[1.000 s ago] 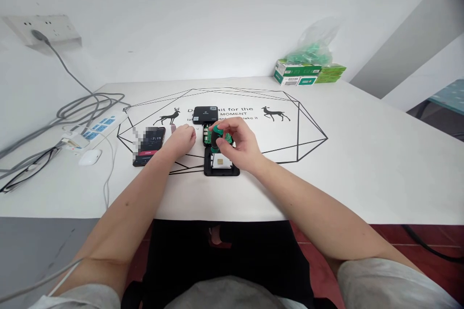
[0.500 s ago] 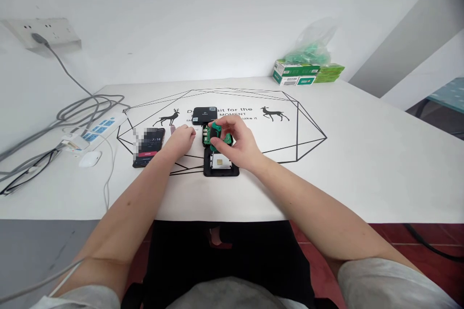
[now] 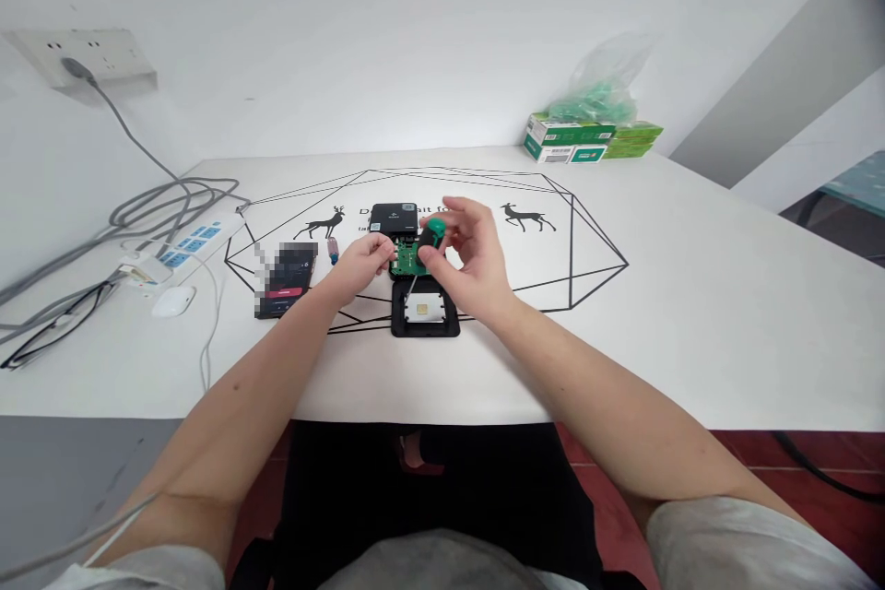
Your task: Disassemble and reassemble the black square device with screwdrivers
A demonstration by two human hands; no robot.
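Note:
My right hand (image 3: 474, 263) is closed around the black and green handle of a screwdriver (image 3: 430, 244). Its thin metal shaft points down and left, over the near part of an opened black device. A green circuit board (image 3: 407, 260) lies there, partly covered by my right fingers. The fingers of my left hand (image 3: 365, 265) are pinched together at the board's left edge. Closest to me is the device's black casing (image 3: 425, 330), with a pale metal plate (image 3: 434, 307) in it. Behind the board sits a flat black box-shaped part (image 3: 394, 218) with a small label.
Left of my left hand lie a small tool with a pinkish and blue handle (image 3: 333, 251) and a phone (image 3: 291, 281). Farther left are a white mouse (image 3: 174, 300), a power strip (image 3: 197, 244) and coiled cables. Green and white boxes (image 3: 571, 131) with a plastic bag stand back right.
My left hand has moved right to the circuit board, uncovering the small tool. My right hand has tilted the screwdriver and shifted slightly right, so its shaft now shows.

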